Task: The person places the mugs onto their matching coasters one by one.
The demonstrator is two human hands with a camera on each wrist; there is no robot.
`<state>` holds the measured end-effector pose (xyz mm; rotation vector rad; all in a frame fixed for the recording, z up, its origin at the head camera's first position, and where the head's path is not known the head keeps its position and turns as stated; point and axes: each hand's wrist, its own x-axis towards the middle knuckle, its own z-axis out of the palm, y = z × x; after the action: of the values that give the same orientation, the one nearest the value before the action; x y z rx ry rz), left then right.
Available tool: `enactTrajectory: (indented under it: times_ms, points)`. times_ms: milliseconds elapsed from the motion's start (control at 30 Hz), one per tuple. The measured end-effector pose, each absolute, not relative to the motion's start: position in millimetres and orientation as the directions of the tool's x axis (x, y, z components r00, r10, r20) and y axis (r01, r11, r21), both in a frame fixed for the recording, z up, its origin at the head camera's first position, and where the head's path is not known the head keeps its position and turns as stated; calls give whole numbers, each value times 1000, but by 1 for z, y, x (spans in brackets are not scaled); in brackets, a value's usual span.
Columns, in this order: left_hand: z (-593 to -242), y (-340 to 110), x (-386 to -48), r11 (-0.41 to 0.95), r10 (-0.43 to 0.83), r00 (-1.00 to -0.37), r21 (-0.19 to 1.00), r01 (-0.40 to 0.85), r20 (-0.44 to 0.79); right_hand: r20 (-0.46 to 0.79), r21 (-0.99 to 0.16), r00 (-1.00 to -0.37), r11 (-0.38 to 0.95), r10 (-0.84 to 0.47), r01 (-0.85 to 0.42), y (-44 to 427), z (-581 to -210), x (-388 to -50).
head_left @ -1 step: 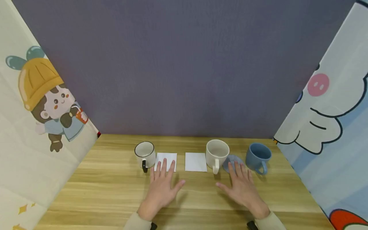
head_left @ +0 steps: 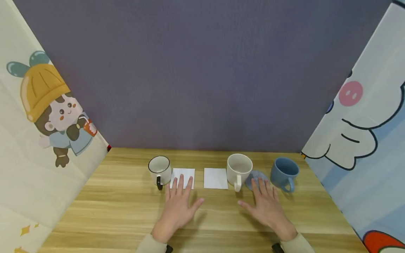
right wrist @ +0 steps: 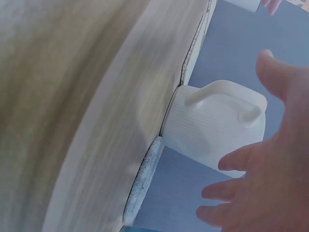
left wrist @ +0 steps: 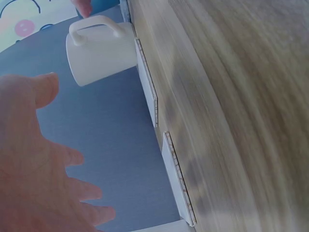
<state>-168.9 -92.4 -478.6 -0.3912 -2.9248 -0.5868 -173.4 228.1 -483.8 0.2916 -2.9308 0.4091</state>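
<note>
My left hand (head_left: 178, 207) hovers over the table with its fingers spread, its fingertips overlapping a white square coaster (head_left: 186, 172) in the head view. Beside that coaster stands a white mug with a black rim and black handle (head_left: 159, 169). My right hand (head_left: 267, 207), fingers also spread, is held above the table, partly hiding a round grey-blue coaster (head_left: 254, 175). A cream mug (head_left: 238, 172) stands between that coaster and a second white square coaster (head_left: 216, 178). In the right wrist view the ribbed cream mug (right wrist: 207, 121) is beyond my fingers. Neither hand holds anything.
A blue mug (head_left: 283, 172) stands at the right, its handle towards me. The wooden table (head_left: 104, 203) ends at a grey-purple backdrop (head_left: 202, 77). Printed cloths hang at the left (head_left: 19, 158) and right (head_left: 379, 147) sides.
</note>
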Motion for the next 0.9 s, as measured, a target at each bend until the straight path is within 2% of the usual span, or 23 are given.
enactTrajectory:
  times_ms: [500,767,900]
  points:
    - [-473,-91,-172,893,222,-954,350,281,199,216,-265,-962,938,-168,-223,223,-475,-177]
    - [-470,-91,-180,879,215,-945,372,297,246,296,-367,-947,900,-127,-236,220,-470,-179]
    - [-467,-93,-184,862,198,-934,401,310,297,294,-439,-951,870,-94,-222,217,-469,-180]
